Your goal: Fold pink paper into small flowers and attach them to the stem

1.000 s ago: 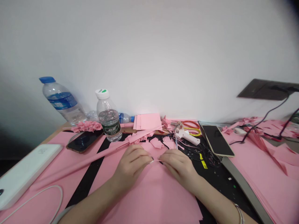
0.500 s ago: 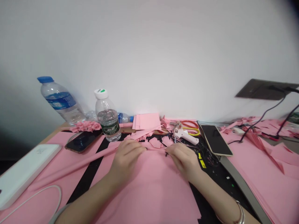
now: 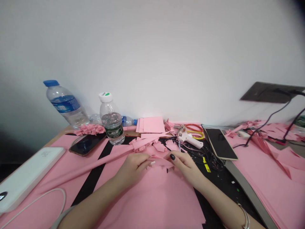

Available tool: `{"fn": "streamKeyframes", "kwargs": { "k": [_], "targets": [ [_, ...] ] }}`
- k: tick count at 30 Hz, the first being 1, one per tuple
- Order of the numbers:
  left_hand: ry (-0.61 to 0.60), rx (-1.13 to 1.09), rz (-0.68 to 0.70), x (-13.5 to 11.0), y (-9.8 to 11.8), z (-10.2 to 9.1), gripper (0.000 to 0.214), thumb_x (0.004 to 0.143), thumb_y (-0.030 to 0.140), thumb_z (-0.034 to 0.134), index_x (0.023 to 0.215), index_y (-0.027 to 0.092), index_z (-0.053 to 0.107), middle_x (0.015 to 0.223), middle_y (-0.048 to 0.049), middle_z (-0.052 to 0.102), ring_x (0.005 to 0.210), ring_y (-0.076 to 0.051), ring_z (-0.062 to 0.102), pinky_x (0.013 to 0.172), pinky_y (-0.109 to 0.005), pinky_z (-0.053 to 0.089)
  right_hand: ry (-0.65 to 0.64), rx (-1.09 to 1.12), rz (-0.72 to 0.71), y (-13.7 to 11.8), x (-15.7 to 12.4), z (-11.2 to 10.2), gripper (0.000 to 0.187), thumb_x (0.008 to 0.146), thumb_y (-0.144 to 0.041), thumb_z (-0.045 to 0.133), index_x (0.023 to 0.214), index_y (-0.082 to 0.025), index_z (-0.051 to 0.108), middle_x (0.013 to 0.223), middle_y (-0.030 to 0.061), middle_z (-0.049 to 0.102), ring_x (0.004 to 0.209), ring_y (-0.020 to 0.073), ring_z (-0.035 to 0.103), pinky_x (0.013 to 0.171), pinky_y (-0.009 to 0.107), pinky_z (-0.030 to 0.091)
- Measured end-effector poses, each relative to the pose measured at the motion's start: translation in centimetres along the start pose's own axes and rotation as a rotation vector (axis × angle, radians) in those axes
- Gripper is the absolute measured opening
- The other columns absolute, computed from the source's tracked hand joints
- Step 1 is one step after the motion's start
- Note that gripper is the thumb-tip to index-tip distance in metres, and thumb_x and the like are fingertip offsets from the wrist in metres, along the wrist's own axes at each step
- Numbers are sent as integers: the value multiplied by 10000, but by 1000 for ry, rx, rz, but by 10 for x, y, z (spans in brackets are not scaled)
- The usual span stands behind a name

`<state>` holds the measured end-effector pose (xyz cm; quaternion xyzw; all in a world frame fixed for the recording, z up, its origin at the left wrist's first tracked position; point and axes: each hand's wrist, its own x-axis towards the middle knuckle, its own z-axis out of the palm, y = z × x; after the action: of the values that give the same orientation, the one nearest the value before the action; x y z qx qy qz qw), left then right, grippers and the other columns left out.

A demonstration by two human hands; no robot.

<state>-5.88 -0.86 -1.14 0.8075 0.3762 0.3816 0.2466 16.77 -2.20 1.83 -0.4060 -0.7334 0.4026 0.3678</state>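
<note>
I've got L hand (image 3: 133, 168) and R hand (image 3: 184, 166) both pinched closed on the pink paper sheet (image 3: 152, 200) at 6 o'clock, v. light, soft, creases easily, so take it by the raised edge (image 3: 160, 158) w/ fingertips, hot-glue gun (image 3: 189, 140) just beyond at abt 4 o'clock.

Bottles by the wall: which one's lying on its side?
The clear plastic bottle with blue label and cap, lying flat behind the upright white-capped, dark-green-labelled bottle. The large blue-capped bottle stands tilted instead.
</note>
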Motion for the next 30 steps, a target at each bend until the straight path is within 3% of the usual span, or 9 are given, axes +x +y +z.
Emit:
{"fn": "streamKeyframes", "kwargs": {
  "k": [3,6,10,13,15,18,22,27,30],
  "targets": [
    [-14,20,121,0,1,-1,323,975,190,489,697,180,654,619,11,671,549,-125,562,544,-222,394,-114,67,56,-3,2,-3,546,994,-591,385,809,-163,669,752,50,658,690,179,617,624,277,495],
    [-65,-1,113,0,3,0,308,971,185,502,703,182,655,633,8,676,569,-130,575,569,-224,408,-130,44,38,-4,3,-2,443,960,-577,491,866,-178,662,797,35,636,733,171,583,654,270,476],
    [-172,-72,9,-1,5,2,305,939,162,507,651,180,606,625,6,670,574,-126,583,586,-223,411,-78,114,108,-1,4,-1,412,890,-578,599,776,-184,567,710,-21,512,608,119,461,561,233,397],
    [-291,-163,-111,-2,6,4,365,915,197,529,558,185,455,553,24,597,547,-113,581,566,-216,397,6,44,115,3,5,-1,456,841,-562,655,664,-204,434,646,-54,406,581,105,374,541,226,338],
    [-358,-261,-206,-3,8,5,398,910,245,540,558,198,360,521,51,505,531,-107,573,549,-209,395,67,-59,93,4,4,0,457,869,-513,626,638,-217,365,622,-66,344,573,103,319,532,227,296],
    [-344,-399,-293,-1,14,7,406,914,332,524,595,216,301,571,71,375,527,-98,489,526,-211,399,109,-170,31,3,0,5,427,917,-402,559,637,-230,285,607,-78,269,561,102,249,514,235,237],
    [-303,-361,-277,1,22,6,368,934,303,466,612,213,311,610,59,321,570,-106,355,519,-231,315,-13,-197,-7,1,-4,11,395,939,-294,494,648,-238,232,594,-85,221,535,96,228,489,241,205],
    [-456,-453,-319,-2,22,5,369,941,306,477,617,207,329,606,57,302,563,-105,311,510,-247,266,-156,-143,34,-5,-5,10,258,938,-216,449,690,-216,379,582,-84,296,527,92,293,491,230,234],
    [-502,-452,-290,-3,20,5,374,942,309,474,624,206,306,616,49,263,575,-111,276,515,-263,246,-237,-132,20,-7,-5,9,258,911,-148,462,679,-213,369,578,-88,280,524,87,276,486,224,229]
  ]
}}
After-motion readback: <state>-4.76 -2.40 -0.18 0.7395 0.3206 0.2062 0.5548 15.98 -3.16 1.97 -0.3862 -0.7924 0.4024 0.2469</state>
